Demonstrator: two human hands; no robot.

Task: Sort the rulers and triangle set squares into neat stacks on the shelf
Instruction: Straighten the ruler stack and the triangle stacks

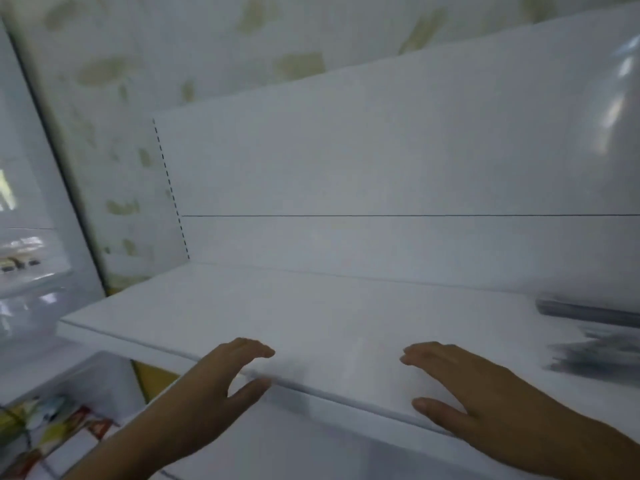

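Both hands, left hand (221,375) and right hand (485,393), hover spread and empty over the white flat shelf (311,306), while the blurred dark flat pile (595,351), probably thin, light, slippery rulers, lies at far right, best pinched by the edges.

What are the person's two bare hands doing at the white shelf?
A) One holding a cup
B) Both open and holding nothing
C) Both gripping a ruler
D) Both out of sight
B: the left hand and right hand hover open over the front edge of the white shelf, holding nothing.
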